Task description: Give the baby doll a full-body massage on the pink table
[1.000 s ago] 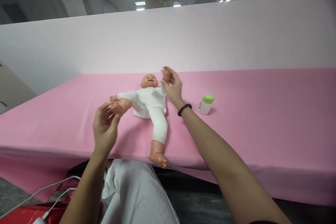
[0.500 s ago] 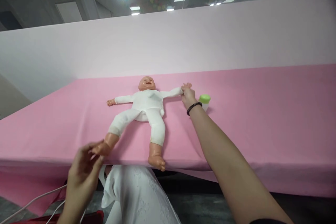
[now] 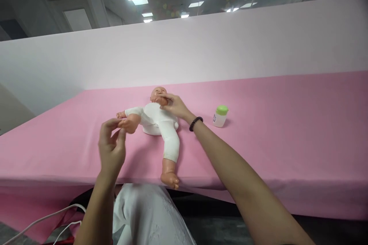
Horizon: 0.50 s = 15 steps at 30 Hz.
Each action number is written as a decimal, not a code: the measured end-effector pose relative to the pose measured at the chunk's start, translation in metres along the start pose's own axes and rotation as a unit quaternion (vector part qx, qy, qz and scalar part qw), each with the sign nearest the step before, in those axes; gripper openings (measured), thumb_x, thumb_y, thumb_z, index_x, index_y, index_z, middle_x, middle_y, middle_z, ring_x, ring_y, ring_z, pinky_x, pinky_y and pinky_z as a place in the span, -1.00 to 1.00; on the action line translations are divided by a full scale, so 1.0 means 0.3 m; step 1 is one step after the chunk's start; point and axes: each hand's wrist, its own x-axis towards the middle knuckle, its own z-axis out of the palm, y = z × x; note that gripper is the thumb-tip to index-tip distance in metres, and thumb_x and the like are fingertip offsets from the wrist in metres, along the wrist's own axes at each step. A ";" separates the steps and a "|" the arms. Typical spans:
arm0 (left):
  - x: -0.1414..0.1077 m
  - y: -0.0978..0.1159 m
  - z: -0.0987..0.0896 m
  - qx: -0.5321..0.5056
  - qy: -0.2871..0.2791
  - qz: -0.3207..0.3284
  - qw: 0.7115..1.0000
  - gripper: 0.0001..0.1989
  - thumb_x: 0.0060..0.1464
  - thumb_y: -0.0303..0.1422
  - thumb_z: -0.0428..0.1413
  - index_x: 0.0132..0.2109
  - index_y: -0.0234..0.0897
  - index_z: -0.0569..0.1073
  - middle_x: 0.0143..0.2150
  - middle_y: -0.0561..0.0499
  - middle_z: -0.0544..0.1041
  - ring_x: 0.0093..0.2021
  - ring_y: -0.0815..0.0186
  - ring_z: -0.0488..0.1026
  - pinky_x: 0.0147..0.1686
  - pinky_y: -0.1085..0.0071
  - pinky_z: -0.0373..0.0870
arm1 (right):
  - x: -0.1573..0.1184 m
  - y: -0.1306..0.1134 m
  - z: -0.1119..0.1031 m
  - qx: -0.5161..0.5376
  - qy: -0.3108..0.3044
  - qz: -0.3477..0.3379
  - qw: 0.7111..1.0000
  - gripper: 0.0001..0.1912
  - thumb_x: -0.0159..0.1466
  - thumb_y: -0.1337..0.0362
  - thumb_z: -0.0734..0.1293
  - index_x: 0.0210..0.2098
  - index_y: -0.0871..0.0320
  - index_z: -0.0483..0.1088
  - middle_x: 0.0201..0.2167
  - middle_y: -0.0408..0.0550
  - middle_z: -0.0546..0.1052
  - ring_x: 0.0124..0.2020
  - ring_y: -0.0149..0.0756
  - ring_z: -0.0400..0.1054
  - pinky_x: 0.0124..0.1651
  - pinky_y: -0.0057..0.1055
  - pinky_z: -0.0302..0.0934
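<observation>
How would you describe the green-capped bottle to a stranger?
On the pink-covered table, find the baby doll in white. Just past the right hand stands a small pale bottle, upright, the only thing there with a green cap.

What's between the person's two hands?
The baby doll's white-suited torso lies between the left hand and the right hand, as the head view shows.

A baby doll [image 3: 155, 116] in a white bodysuit [image 3: 171, 143] lies on its back, one leg raised.
</observation>
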 end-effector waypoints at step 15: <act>-0.161 -0.015 -0.200 -0.169 0.006 -0.304 0.938 -0.50 0.03 -0.06 0.27 0.08 -0.09 0.43 0.07 -0.05 0.48 -0.17 0.19 0.56 -0.31 0.34 0.58 | -0.040 0.206 -0.216 0.174 0.446 0.194 0.857 -0.63 0.17 0.33 0.30 -0.01 0.07 0.44 0.13 -0.08 0.46 0.12 -0.33 0.36 0.15 -0.30 0.31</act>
